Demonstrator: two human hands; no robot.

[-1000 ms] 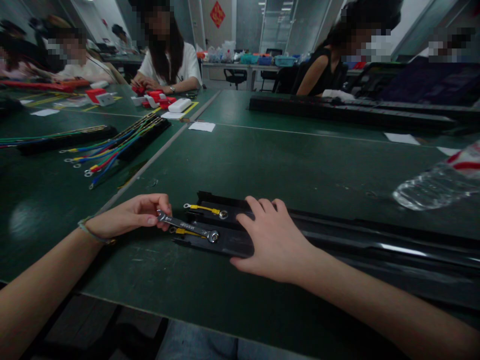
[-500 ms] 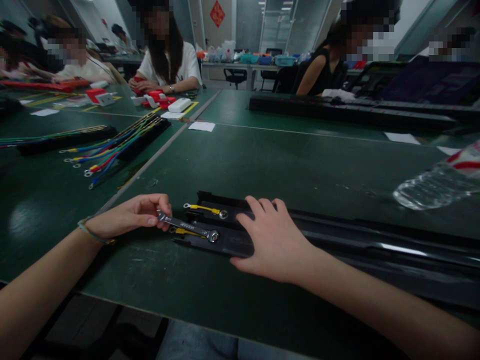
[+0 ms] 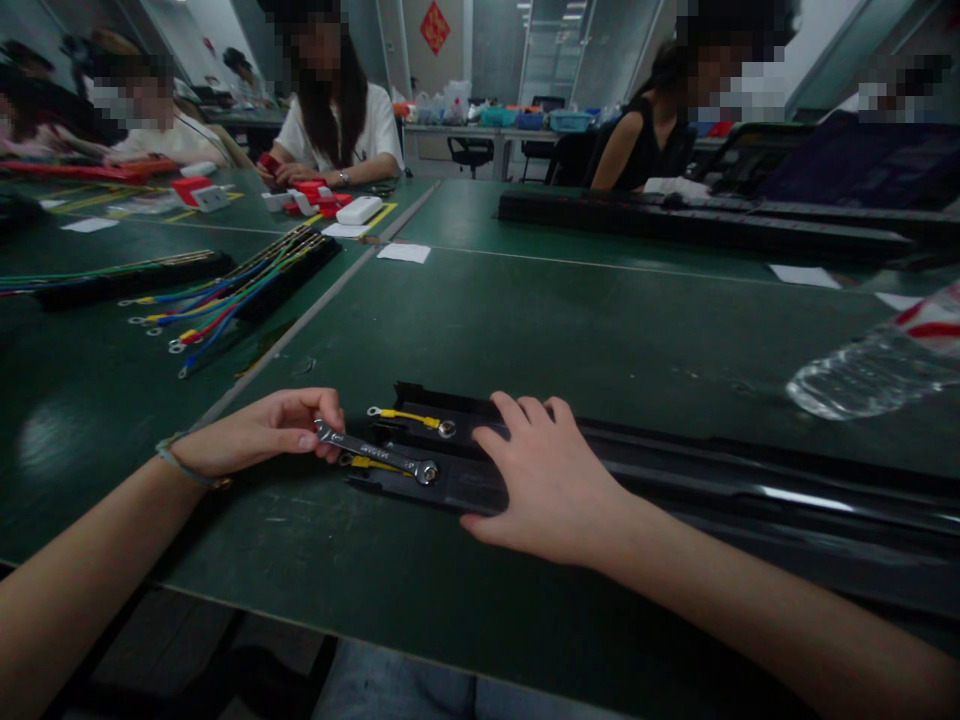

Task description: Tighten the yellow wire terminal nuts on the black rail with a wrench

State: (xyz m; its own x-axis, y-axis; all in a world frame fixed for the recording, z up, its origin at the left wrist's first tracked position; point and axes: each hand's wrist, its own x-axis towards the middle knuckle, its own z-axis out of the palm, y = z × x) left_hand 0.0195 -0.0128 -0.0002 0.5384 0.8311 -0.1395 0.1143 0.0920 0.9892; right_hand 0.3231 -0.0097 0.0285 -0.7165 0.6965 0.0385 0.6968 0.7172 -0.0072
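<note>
My left hand (image 3: 281,432) pinches the open-jaw end of a metal combination wrench (image 3: 373,452). The ring end of the wrench sits around a fastener on the nearer of two long black channel-shaped rails (image 3: 469,487). My right hand (image 3: 551,480) spreads over both rails, fingers on the far one and thumb at the near edge. A short yellow wire (image 3: 409,417) with ring terminals is fixed to the far rail by a bolt. Another yellow wire (image 3: 367,463) lies partly hidden under the wrench.
Bundles of coloured wires with ring terminals (image 3: 225,305) lie at the left. A clear plastic bottle (image 3: 862,375) rests on its side at the right. White paper pieces (image 3: 403,253) and long black bars (image 3: 675,222) lie farther back. Several people sit around the green tables.
Both of my hands, the wrench and the rails look almost unmoved. Across the table, a person's hands have shifted slightly around a red part.
</note>
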